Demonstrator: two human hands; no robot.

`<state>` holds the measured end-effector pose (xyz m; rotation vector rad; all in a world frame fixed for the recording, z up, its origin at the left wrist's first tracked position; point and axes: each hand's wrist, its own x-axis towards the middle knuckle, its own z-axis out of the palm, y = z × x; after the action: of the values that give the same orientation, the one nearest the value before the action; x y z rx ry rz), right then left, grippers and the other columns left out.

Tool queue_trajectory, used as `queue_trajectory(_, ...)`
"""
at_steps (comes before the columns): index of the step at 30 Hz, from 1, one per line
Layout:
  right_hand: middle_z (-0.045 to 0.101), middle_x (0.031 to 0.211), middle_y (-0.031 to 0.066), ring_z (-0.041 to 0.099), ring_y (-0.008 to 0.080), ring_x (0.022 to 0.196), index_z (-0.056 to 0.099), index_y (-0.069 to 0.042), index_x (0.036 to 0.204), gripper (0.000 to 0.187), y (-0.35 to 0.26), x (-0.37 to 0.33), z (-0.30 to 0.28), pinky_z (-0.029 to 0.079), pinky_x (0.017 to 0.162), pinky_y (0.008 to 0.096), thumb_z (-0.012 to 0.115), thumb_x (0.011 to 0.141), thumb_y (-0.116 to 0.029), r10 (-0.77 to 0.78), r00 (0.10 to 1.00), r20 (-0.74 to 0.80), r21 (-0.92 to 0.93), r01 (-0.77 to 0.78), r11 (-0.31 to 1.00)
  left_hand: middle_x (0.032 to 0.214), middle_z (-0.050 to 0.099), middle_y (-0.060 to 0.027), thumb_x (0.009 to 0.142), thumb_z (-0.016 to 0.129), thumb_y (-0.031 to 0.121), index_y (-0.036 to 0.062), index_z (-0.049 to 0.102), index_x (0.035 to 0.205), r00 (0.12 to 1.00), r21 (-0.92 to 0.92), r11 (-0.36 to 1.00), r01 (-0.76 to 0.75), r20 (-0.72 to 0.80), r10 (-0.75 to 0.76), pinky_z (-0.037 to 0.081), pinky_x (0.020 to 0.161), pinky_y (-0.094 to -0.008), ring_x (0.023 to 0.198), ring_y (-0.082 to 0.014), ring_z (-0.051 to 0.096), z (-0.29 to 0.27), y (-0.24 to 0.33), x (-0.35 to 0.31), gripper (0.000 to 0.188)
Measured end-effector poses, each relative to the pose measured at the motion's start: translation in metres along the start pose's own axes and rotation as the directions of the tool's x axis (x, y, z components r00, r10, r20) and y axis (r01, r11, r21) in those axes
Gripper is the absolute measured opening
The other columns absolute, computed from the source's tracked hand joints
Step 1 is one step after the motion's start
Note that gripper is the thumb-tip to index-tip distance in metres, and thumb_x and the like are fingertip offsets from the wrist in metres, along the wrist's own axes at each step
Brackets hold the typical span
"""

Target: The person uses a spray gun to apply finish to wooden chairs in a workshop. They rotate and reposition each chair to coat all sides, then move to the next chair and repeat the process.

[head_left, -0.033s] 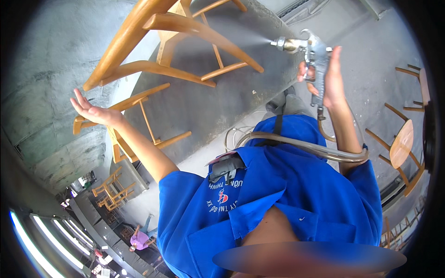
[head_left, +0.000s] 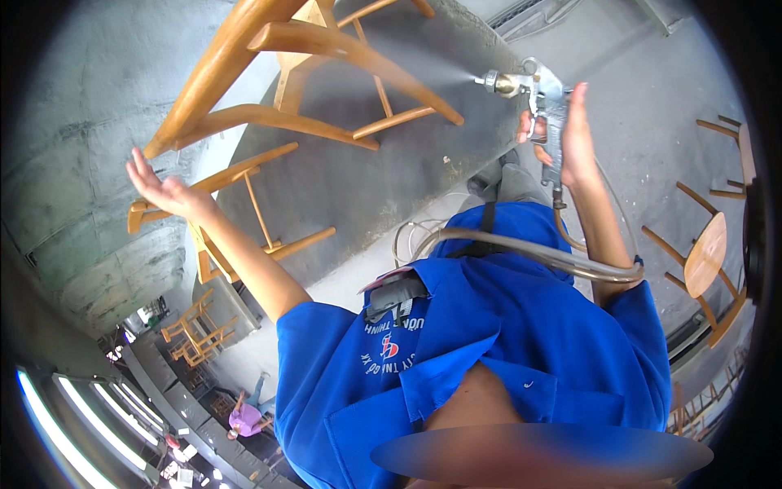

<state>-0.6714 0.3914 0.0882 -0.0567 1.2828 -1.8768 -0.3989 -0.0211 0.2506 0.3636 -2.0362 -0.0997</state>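
My right hand (head_left: 577, 151) is wrapped round the grip of a silver spray gun (head_left: 552, 110). A pale mist leaves its nozzle towards a light-brown wooden chair (head_left: 213, 77) at the upper left, tilted in this view. From the bottom of the gun a hose runs down past my right forearm. My left hand (head_left: 173, 196) is open, palm up and fingers stretched, beside the end of a thick chair part; whether the fingertips touch it I cannot tell. Below that chair, behind my left hand and forearm, lies another wooden chair frame (head_left: 252, 173).
Looped clear hoses (head_left: 521, 248) cross in front of my waist. A chair with a round-edged seat (head_left: 705, 254) lies at the right, with more chair parts beyond it. Stacked chair frames (head_left: 195, 330) and a person in a purple top (head_left: 244, 420) are at the lower left.
My right hand and the spray gun have shifted slightly left and downward. The fingertips of my left hand have risen a little beside the chair end. The mist continues.
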Motion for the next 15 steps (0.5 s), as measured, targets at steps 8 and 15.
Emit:
queue_trajectory(8,0.064,0.067,0.0091,0.067,0.0188,0.059,0.064,-0.003,0.095,0.076,0.134,0.063,-0.097,0.039,0.037,0.0271,0.035,0.095,-0.072,0.21,0.911,-0.356,-0.107,-0.263,0.959,0.135,0.058,-0.0145,0.065,0.091,0.02,0.0027,0.057,0.131,0.967,0.481,0.844,-0.238,0.195,0.162,0.047,0.1,-0.0457,0.125,-0.0329,0.054,0.033,-0.029,0.014,0.076)
queue_trajectory(15,0.062,0.064,0.0074,0.059,0.0157,0.05,0.067,-0.002,0.094,0.071,0.18,0.073,-0.159,0.041,0.039,0.0306,0.045,0.093,-0.069,0.252,0.818,-0.517,-0.058,-0.327,0.943,0.121,0.068,-0.0107,0.06,0.091,0.011,0.0047,0.064,0.126,0.961,0.524,0.807,-0.271,0.197,0.195,0.053,0.093,-0.0388,0.11,-0.0289,0.064,0.025,-0.019,0.021,0.072)
